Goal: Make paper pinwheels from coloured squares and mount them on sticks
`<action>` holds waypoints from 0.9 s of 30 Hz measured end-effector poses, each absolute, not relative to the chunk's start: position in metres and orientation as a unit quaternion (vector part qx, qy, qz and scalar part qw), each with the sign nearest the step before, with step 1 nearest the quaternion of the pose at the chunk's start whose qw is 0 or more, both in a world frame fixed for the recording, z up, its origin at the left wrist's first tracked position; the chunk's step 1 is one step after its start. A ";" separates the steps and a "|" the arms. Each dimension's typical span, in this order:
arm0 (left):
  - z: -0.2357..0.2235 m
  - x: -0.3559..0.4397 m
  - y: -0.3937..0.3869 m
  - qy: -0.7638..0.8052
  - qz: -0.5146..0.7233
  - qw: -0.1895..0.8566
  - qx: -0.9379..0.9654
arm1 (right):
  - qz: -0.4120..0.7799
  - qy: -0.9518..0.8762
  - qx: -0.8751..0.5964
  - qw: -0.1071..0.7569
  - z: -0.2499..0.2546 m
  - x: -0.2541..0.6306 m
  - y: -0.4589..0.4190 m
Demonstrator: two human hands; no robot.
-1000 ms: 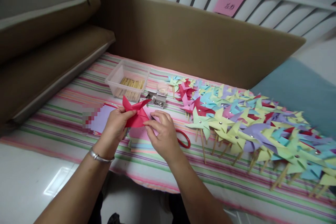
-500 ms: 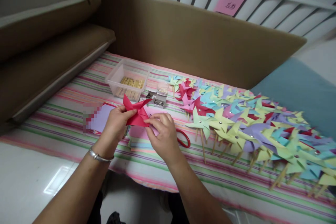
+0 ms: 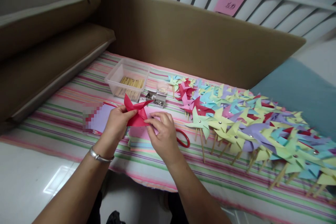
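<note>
A red paper pinwheel (image 3: 138,120), its points partly folded to the middle, is held above the striped cloth. My left hand (image 3: 118,119) is closed on its left side, the thumb pressing near the centre. With thumb and fingertips, my right hand (image 3: 163,129) pinches its lower right corner. Beneath lies a stack of coloured paper (image 3: 143,144), pink on top. Beside my right hand the red handle of scissors (image 3: 185,139) shows; the rest of them is hidden. Purple sheets (image 3: 99,118) lie left of my left hand.
Behind the hands stand a clear plastic box (image 3: 115,83) of short wooden sticks and a small box of metal fasteners (image 3: 159,101). Many finished pinwheels (image 3: 236,136) on sticks cover the right side. A brown board (image 3: 199,38) rises at the back; brown padded pieces (image 3: 52,63) lie left.
The red pinwheel has tilted slightly and one of its points is folded a little differently. Both hands keep their hold, with only small finger shifts.
</note>
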State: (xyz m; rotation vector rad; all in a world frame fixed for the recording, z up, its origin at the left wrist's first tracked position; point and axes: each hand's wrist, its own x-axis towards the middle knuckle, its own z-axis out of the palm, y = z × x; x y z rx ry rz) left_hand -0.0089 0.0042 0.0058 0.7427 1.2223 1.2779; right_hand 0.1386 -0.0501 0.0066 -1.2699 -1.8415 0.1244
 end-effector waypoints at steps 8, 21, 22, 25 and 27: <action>0.003 -0.007 0.001 0.506 0.531 0.597 0.325 | 0.072 -0.748 -0.497 0.435 0.005 0.142 -0.044; -0.001 0.012 -0.012 0.479 0.472 0.665 0.325 | 0.088 -0.705 -0.564 0.421 0.004 0.146 -0.041; -0.002 0.013 -0.012 0.479 0.471 0.668 0.321 | 0.088 -0.705 -0.565 0.419 0.003 0.147 -0.041; -0.002 0.014 -0.013 0.473 0.472 0.678 0.308 | 0.092 -0.699 -0.573 0.418 0.002 0.147 -0.040; -0.001 0.016 -0.013 0.469 0.477 0.683 0.294 | 0.096 -0.693 -0.578 0.420 0.001 0.147 -0.040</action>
